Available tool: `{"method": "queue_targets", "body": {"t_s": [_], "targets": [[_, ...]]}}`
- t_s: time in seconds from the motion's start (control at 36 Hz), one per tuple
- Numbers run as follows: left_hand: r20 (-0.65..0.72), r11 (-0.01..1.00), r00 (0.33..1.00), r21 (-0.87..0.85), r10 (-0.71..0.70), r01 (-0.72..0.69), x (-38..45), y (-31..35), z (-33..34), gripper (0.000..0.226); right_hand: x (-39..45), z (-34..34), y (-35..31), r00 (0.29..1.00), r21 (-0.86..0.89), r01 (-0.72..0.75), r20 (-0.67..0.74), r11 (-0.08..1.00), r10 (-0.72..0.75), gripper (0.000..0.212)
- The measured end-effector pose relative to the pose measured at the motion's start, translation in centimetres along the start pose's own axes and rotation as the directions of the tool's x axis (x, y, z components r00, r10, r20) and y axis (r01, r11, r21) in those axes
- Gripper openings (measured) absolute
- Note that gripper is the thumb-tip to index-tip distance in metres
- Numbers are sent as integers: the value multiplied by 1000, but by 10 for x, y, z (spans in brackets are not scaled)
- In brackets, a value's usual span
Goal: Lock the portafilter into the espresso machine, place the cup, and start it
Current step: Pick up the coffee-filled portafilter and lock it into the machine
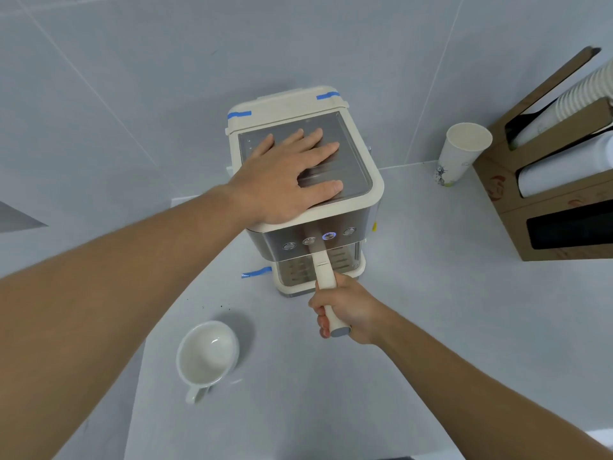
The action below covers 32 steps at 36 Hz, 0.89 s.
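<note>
A cream and steel espresso machine [351, 207] stands on the pale counter against the wall. My left hand [288, 177] lies flat on its metal top, fingers spread. My right hand [345, 310] is closed around the cream handle of the portafilter [323, 270], which sticks out toward me from under the machine's front; the portafilter's head is hidden beneath the machine. Of the several round buttons on the front panel, one button [329, 236] glows blue. A white ceramic cup [207, 353] sits on the counter, to the front left of the machine, with its handle toward me.
A tall paper cup [459, 154] stands right of the machine near the wall. A brown cardboard dispenser [517, 224] with stacked paper cups and lids fills the right edge. Blue tape [257, 272] marks the counter by the machine's left foot. A few dark specks [215, 306] lie near the ceramic cup.
</note>
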<state>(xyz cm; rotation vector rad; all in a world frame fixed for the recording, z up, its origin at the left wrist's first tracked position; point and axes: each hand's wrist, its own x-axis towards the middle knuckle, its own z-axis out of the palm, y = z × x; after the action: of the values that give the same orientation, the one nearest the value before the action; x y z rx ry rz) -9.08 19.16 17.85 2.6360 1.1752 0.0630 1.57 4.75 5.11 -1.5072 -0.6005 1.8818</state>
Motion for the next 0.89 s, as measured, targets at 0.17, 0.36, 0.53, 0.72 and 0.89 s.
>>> {"method": "queue_targets", "body": {"t_s": [0.17, 0.36, 0.53, 0.72, 0.89], "targets": [[-1, 1000, 1000, 3, -2, 2, 0, 0, -1, 70, -2, 0, -1, 1000, -28, 3, -7, 1000, -4, 18], [-13, 1000, 1000, -3, 0, -1, 0, 0, 0, 70, -4, 0, -4, 1000, -32, 14, 6, 999, -14, 16], [-25, 1000, 1000, -15, -6, 6, 1, 1, 1, 71, -13, -2, -5, 1000, -17, 22, 17, 1000, -22, 7], [-74, 999, 996, -27, -42, 40, -7, 12, -5, 67, -24, -14, -3, 998, -82, 63, 12, 995, -62, 21], [-128, 997, 991, -78, -26, 16, -27, 25, -16, 52, -37, -24, -5, 994, -176, 107, -8, 979, -110, 30]]}}
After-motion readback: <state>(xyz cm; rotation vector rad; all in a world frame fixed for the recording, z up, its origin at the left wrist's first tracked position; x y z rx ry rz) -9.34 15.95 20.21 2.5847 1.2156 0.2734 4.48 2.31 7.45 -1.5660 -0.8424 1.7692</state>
